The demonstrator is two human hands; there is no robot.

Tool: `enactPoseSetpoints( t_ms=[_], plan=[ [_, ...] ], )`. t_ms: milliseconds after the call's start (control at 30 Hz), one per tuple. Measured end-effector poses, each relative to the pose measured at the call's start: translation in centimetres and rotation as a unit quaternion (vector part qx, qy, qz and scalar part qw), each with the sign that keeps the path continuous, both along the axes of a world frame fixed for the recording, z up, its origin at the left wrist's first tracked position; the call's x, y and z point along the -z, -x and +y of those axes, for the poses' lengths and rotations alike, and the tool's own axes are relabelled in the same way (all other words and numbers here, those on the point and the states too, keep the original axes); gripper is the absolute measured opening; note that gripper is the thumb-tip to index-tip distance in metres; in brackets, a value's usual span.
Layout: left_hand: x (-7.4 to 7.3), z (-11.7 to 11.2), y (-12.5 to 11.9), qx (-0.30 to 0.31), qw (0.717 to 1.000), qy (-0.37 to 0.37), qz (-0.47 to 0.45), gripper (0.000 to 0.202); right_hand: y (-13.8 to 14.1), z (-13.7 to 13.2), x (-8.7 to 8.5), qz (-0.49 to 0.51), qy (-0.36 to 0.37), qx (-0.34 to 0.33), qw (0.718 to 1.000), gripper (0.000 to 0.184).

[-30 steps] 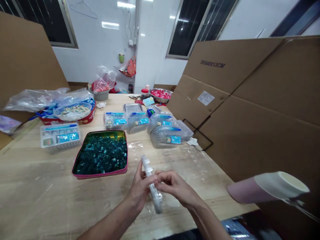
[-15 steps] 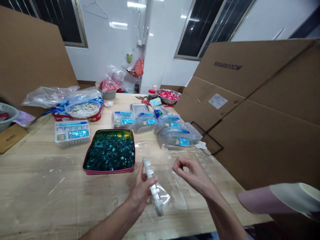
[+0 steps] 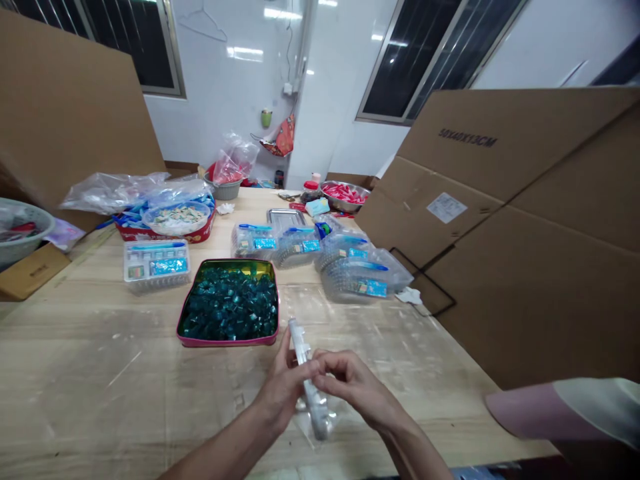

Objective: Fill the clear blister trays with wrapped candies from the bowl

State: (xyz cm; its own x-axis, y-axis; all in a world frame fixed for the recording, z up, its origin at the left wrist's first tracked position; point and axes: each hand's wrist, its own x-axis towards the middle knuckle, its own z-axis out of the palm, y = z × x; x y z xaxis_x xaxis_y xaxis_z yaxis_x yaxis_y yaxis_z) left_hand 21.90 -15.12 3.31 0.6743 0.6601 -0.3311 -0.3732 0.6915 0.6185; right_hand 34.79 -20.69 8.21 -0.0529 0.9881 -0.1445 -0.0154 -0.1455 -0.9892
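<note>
My left hand (image 3: 281, 393) grips a thin clear plastic case (image 3: 316, 412), tilted on edge above the table's near side, its thumb on the face towards my right hand. My right hand (image 3: 353, 385) has its thumb and fingers pinched together on the case's edge, beside the left thumb; the fingertips are partly hidden. Loose clear film hangs around the lower end of the case. Just beyond my left hand stands a pink-rimmed tin (image 3: 227, 342) full of small dark teal pieces, apart from both hands.
Several filled clear cases (image 3: 300, 248) with blue pens stand behind the tin, and another filled case (image 3: 157, 263) stands left. A red tray (image 3: 200, 233) of blue items, a steel bowl (image 3: 345, 205) of pink pieces and cardboard (image 3: 530, 247) surround the table (image 3: 100, 393).
My right hand has moved left and in to the case, its fingers now against the edge. The left hand keeps its grip. The view has shifted slightly.
</note>
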Motion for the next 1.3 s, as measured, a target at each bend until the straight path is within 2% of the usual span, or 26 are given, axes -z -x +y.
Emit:
enactPoseSetpoints(
  t_ms=[200,333,467,533,600,733,800,967,1100,1200,1300],
  plan=[
    [-0.3,0.0,1.0,0.009,1.000,0.003,0.002,0.101,0.6,-0.9,0.7,-0.019,0.018,0.047,0.999,0.032],
    [-0.4,0.3,1.6,-0.003,1.000,0.006,0.013,0.103,-0.6,-0.9,-0.2,-0.071,0.002,0.097,0.993,0.029],
    [-0.3,0.6,2.1,-0.007,1.000,0.013,0.013,0.103,-2.7,0.0,-2.2,-0.213,-0.036,0.144,0.966,0.023],
    [-0.3,0.6,2.2,-0.014,1.000,0.016,0.018,0.101,-3.1,0.6,-2.8,-0.298,-0.053,0.144,0.942,0.022],
    [-0.3,0.6,2.3,-0.016,0.999,0.021,0.023,0.101,-2.5,1.1,-2.7,-0.327,-0.059,0.118,0.936,0.023],
    [-0.3,0.8,2.5,-0.015,1.000,0.011,0.021,0.102,0.1,1.0,-1.4,-0.193,-0.047,0.000,0.980,0.026],
    [-0.3,0.8,2.7,-0.014,1.000,0.004,0.017,0.102,1.4,0.5,-0.8,-0.124,-0.036,-0.018,0.991,0.029],
    [-0.2,0.4,3.1,-0.015,1.000,-0.003,0.012,0.100,3.1,-0.8,0.2,-0.036,-0.007,0.013,0.999,0.033],
    [-0.2,0.1,3.4,-0.001,1.000,-0.010,-0.010,0.095,3.2,-1.5,0.6,-0.032,0.007,0.039,0.999,0.031],
    [-0.4,0.2,3.8,-0.004,1.000,-0.005,-0.014,0.095,1.8,-1.7,0.0,-0.051,0.010,0.099,0.994,0.027],
    [-0.7,0.3,4.1,0.002,1.000,0.010,-0.003,0.100,-0.3,-1.3,-1.4,-0.145,-0.011,0.166,0.975,0.024]
  ],
)
